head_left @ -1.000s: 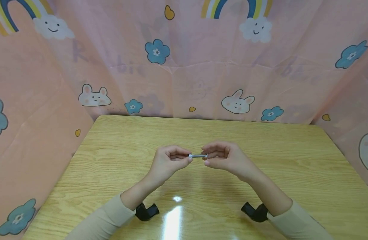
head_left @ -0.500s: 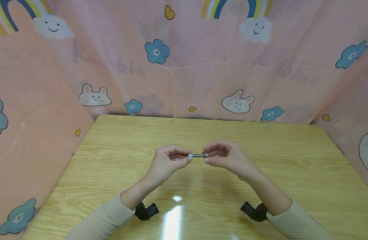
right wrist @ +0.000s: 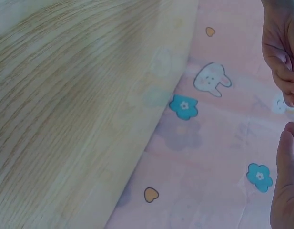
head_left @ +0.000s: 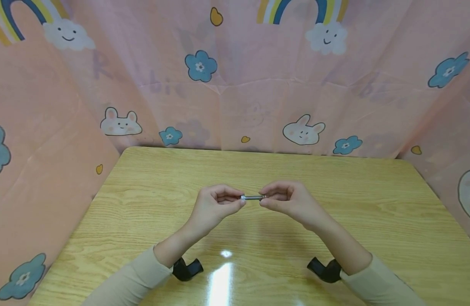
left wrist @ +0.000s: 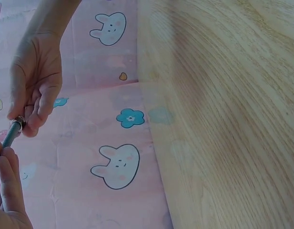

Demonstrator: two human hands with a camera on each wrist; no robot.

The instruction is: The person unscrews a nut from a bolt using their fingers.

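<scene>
- I'm watching the left hand [head_left: 213, 207] pinching one end of a metal bolt [head_left: 253, 197] between thumb and curled fingers.
- The right hand [head_left: 292, 203] is pinching the bolt's wider other end, its fingertips nearly closing.
- The bolt is spanning the gap between both hands, above the wooden table [head_left: 334, 178].
- Pink patterned cloth [head_left: 242, 102] is hanging behind.

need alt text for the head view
A person's bare left hand and bare right hand hold opposite ends of a slim silver metal bolt above a yellowish wood-grain table. Behind hangs a pink backdrop printed with rainbows, rabbits and blue flowers.
</scene>
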